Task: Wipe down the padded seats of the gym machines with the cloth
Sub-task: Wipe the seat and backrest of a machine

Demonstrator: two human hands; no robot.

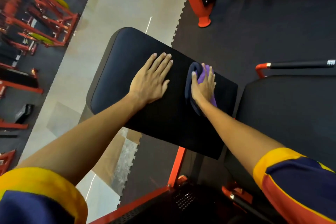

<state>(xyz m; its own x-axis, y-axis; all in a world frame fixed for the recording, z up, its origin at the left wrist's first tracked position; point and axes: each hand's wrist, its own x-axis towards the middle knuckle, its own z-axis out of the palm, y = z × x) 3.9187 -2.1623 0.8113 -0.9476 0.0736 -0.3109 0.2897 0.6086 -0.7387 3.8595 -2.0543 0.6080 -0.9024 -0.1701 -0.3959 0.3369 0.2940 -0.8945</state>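
With the left hand [150,80] spread flat bracing the padded seat [116,71], the right hand [203,85], fingers closed over the purple cloth [192,78], should sweep overlapping strokes toward ten o'clock.

Red racks [41,14] with yellow plates [58,1]; black-gripped handle [298,64].

Black padded seat [127,71]: flat left hand [150,80], cloth [195,85]

Dark interlocking rubber mats [254,29] flank a pale tiled aisle [116,5], with red-framed machines [36,14] at ten o'clock and a red post [197,2] at one o'clock.
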